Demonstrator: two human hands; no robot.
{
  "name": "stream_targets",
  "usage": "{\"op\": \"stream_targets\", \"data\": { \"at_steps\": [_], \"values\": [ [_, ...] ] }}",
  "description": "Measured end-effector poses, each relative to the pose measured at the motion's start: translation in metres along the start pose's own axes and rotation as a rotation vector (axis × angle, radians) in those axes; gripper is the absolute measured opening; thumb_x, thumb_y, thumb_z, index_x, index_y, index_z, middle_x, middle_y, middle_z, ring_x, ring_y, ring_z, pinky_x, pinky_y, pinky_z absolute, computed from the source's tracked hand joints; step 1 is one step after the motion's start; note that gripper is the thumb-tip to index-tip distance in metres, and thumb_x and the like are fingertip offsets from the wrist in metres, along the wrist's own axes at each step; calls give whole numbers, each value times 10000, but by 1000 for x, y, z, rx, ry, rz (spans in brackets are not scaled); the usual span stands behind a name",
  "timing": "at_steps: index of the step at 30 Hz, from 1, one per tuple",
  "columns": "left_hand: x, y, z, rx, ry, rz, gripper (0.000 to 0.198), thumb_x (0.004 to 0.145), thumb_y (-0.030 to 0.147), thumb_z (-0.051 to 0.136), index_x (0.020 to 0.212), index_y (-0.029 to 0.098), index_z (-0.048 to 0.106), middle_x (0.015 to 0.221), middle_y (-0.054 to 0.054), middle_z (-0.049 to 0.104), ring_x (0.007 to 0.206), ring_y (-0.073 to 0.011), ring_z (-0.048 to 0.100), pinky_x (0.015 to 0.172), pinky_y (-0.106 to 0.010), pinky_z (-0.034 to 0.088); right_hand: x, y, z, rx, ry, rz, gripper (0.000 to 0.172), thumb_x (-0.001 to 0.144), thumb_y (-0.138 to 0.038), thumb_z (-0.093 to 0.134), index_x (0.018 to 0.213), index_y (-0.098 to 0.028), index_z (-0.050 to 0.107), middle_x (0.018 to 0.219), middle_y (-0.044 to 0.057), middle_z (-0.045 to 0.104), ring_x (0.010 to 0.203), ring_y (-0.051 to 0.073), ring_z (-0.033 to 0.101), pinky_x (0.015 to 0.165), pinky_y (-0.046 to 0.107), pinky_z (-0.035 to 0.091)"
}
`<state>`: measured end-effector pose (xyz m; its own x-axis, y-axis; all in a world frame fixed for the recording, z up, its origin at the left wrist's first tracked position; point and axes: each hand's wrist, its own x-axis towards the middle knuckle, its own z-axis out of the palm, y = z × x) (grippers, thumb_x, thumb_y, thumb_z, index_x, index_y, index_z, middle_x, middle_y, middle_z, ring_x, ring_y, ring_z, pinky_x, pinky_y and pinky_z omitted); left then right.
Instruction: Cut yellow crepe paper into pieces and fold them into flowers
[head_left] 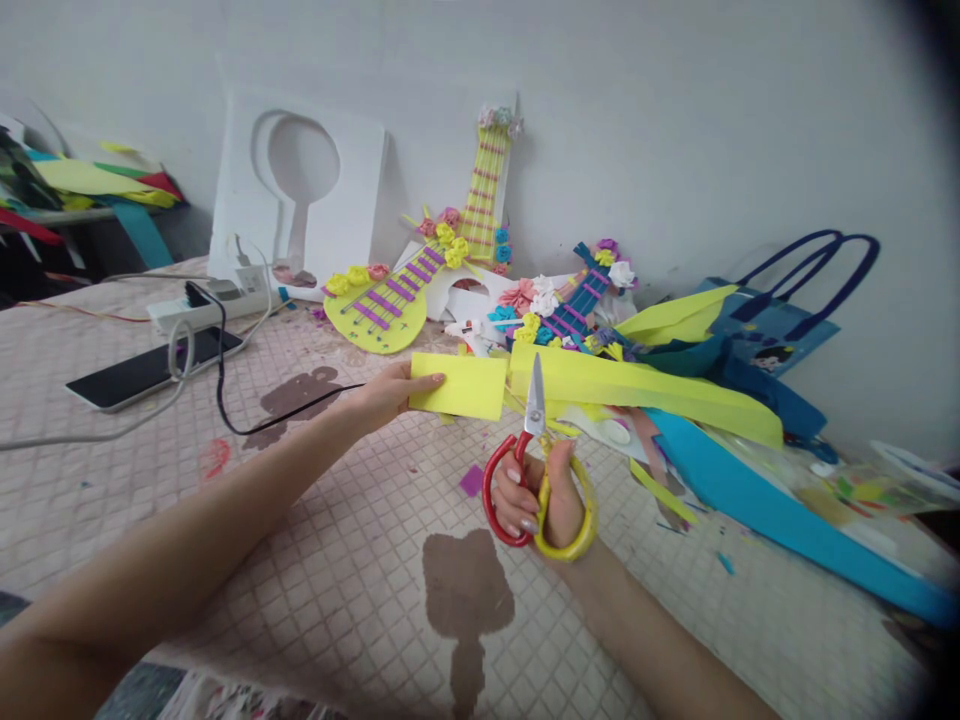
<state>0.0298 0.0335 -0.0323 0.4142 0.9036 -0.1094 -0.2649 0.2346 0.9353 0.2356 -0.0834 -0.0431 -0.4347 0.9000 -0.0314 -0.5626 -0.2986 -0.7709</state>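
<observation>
My left hand (388,394) pinches the left end of a flat yellow piece of paper (466,386), thumb on top. In my right hand (555,500) is a pair of scissors (535,405) with one red and one yellow handle loop; my fingers wrap through the loops. The blades point up and away from me and look closed together. Their tips are just right of the yellow piece, apart from it. Behind the blades lies a long yellow paper strip (645,385). A small purple scrap (472,480) rests on the tablecloth left of my right hand.
Decorated paper guitars (390,300) lean at the back beside a white board (352,180) with a cutout. A phone (154,368), a power strip (214,305) and cables occupy the left. Toward the right are a blue paper strip (780,510) and a blue bag (772,325).
</observation>
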Motion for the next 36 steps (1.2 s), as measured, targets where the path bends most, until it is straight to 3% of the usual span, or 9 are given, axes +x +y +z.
{"op": "stream_targets", "data": {
  "at_steps": [6,9,14,18,24,30,36],
  "values": [
    [1,-9,-2,53,-31,-123,357,655,229,780,970,96,676,965,-145,713,831,-190,679,724,-255,551,6,-17,-22,-373,414,-202,402,708,-549,679,680,-203,478,446,-90,416,362,60,364,377,186,303],
    [-3,-12,6,79,-51,-173,357,636,230,790,950,100,681,959,-135,717,807,-184,682,703,-241,547,7,-21,-28,-557,522,-225,353,692,-484,718,719,-199,511,510,-62,515,395,63,405,386,190,329],
    [-14,-13,21,133,-174,-260,278,640,252,776,878,132,699,923,-119,726,821,-214,688,711,-270,539,7,-18,-29,-613,506,-179,376,716,-540,663,718,-185,539,420,-66,454,362,80,388,355,208,290],
    [-16,-15,25,184,-247,-278,241,649,276,764,851,160,701,883,-100,732,825,-220,687,702,-272,539,9,-13,-33,-595,491,-142,348,636,-433,757,775,-171,574,486,-68,493,396,71,412,383,200,324],
    [-8,-16,16,145,-140,-259,393,718,417,706,966,112,678,886,-126,706,686,-161,653,560,-239,523,11,-13,-43,-585,555,-223,338,609,-359,782,790,-174,565,528,-71,509,412,61,411,386,189,337],
    [-7,-13,16,115,-106,-280,252,680,278,751,841,114,649,875,-86,686,703,-123,636,639,-233,519,13,-13,-51,-519,563,-230,336,636,-376,766,809,-187,547,542,-84,494,400,39,399,382,171,333],
    [-7,-14,17,158,-18,-220,213,654,239,759,732,124,598,747,-30,652,625,-85,600,589,-197,488,13,-15,-49,-495,538,-203,368,614,-395,777,803,-189,538,555,-80,498,391,44,415,373,181,346]
  ]
}}
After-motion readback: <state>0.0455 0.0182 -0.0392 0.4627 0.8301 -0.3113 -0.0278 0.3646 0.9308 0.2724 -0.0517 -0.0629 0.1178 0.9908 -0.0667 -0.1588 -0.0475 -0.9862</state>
